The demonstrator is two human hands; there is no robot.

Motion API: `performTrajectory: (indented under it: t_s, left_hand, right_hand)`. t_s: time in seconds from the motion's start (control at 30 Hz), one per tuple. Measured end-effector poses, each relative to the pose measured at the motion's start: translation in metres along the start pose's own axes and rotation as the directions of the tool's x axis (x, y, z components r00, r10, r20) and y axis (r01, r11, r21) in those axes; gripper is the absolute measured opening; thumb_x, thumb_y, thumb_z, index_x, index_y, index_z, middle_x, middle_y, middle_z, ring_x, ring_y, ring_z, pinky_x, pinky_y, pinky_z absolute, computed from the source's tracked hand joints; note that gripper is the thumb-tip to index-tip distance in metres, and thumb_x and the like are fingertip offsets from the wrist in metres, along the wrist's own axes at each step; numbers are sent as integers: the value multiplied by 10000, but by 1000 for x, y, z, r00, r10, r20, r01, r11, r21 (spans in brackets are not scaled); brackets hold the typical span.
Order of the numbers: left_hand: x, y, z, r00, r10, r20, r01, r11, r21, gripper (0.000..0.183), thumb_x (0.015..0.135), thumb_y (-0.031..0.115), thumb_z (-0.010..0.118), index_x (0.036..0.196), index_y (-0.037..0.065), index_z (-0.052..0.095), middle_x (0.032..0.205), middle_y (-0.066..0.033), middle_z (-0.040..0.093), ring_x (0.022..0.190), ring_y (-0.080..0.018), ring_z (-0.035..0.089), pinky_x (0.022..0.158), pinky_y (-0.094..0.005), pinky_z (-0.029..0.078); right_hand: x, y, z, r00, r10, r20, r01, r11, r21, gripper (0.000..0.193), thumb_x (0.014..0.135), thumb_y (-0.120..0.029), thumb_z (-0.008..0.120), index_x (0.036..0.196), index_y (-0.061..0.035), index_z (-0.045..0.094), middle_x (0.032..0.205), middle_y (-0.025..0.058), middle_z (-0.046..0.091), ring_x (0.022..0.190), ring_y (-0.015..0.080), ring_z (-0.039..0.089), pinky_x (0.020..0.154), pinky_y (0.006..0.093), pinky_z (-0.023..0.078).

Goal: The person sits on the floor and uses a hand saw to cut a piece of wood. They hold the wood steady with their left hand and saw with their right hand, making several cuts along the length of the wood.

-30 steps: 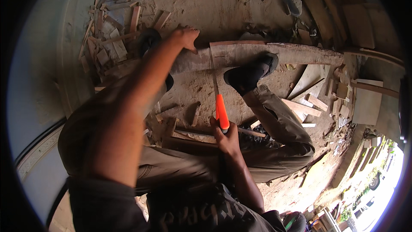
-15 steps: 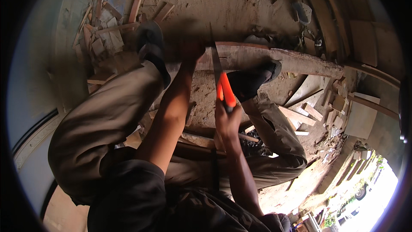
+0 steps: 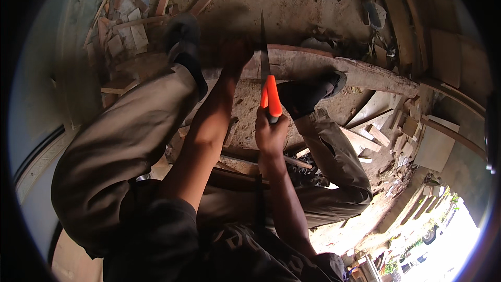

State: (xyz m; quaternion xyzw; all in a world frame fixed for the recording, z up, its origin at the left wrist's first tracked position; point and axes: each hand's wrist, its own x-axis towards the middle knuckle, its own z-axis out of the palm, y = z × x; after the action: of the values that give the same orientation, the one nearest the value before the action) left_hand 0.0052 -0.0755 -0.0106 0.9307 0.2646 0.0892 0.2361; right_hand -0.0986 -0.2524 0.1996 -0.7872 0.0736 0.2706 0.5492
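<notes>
The handsaw [image 3: 265, 68] stands blade-up across the long timber beam [image 3: 334, 68], orange handle low; a thin blade like that should flex if pushed crooked, so the handle is the place to grip, and the right hand [image 3: 270, 134] is clenched around its lower end; the beam looks heavy and rough, pinned under the dark shoe [image 3: 308, 94]; the left hand [image 3: 236, 55] presses down on the beam beside the blade, fingers blurred; against half a second back, the left arm has straightened forward and the saw sits lower; offcuts [image 3: 130, 26] litter the dusty ground.
</notes>
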Motion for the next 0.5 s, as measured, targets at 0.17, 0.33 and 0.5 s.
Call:
performTrajectory:
  t_s: [0.17, 0.33, 0.5]
  left_hand:
    - [9, 25, -3, 757, 178, -629, -209, 978, 25, 436, 945, 390, 373, 852, 95, 680, 855, -126, 669, 806, -332, 634, 899, -482, 410]
    - [-8, 3, -16, 972, 78, -220, -77, 997, 15, 371, 920, 326, 438, 834, 55, 676, 853, -164, 660, 848, -358, 627, 853, -468, 444]
    - [-8, -6, -13, 990, 80, -120, -98, 984, -149, 433, 926, 370, 426, 860, 49, 709, 902, -189, 666, 868, -376, 628, 859, -462, 448]
  right_hand:
    - [-92, 22, -42, 986, -167, 15, 168, 984, -64, 254, 875, -54, 546, 1089, 48, 456, 1001, 116, 535, 682, 47, 498, 596, 217, 417]
    - [-20, 5, -12, 998, -57, 24, 57, 998, 11, 179, 876, -87, 557, 973, 63, 554, 808, 71, 598, 605, 52, 487, 510, 254, 389]
    - [-9, -10, 3, 997, -62, -40, 59, 996, -74, 257, 800, -116, 596, 613, 39, 512, 482, 76, 467, 514, 73, 445, 452, 331, 372]
